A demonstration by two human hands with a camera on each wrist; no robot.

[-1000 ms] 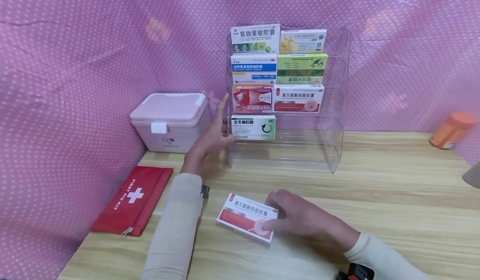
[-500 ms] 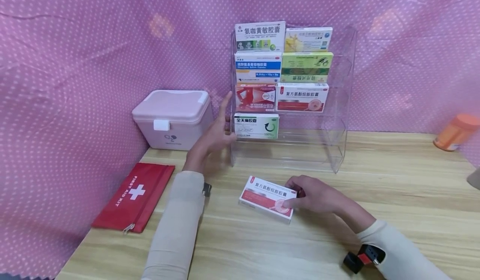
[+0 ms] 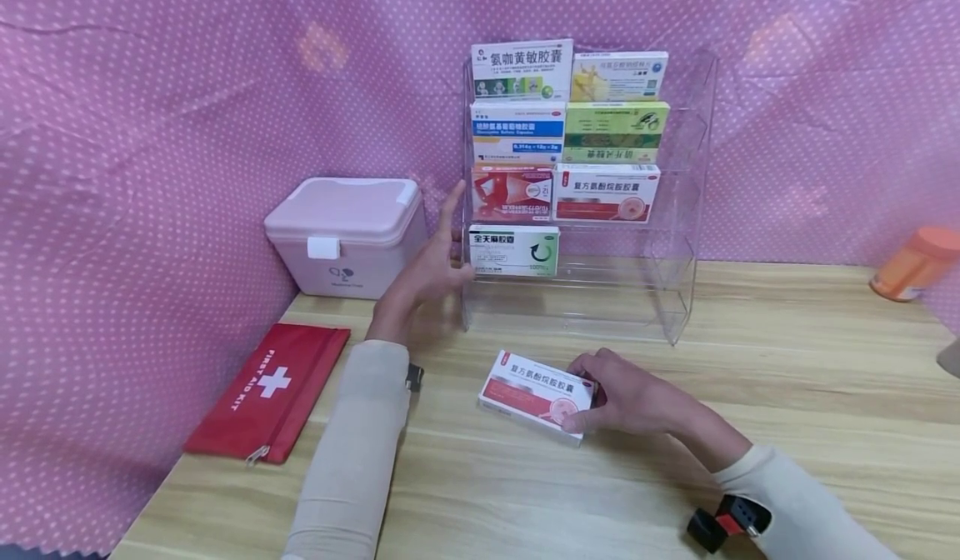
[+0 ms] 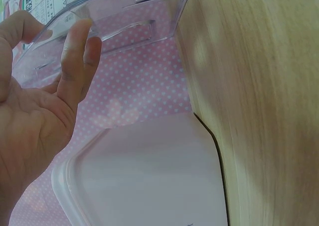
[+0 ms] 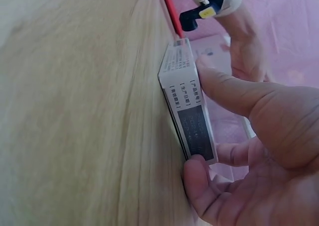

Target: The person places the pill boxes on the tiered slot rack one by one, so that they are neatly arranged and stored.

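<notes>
A white and red medicine box (image 3: 536, 393) (image 5: 188, 106) lies on the wooden table (image 3: 787, 393) in front of the clear rack (image 3: 686, 210). My right hand (image 3: 626, 395) (image 5: 244, 136) grips its right end, thumb on top and fingers under the near edge. My left hand (image 3: 431, 268) (image 4: 45, 96) is open, its straight fingers against the rack's left wall (image 4: 99, 27). The rack holds several medicine boxes in tiers; the lowest filled tier has one green and white box (image 3: 513, 250) on the left.
A pink lidded case (image 3: 345, 231) (image 4: 144, 176) stands left of the rack. A red first aid pouch (image 3: 266, 393) lies at the table's left edge. An orange bottle (image 3: 917, 262) stands far right. Pink dotted cloth hangs behind.
The right hand slid the white and red box away from me toward the rack, then closed its fingers round the box's end. The left hand stayed on the rack.
</notes>
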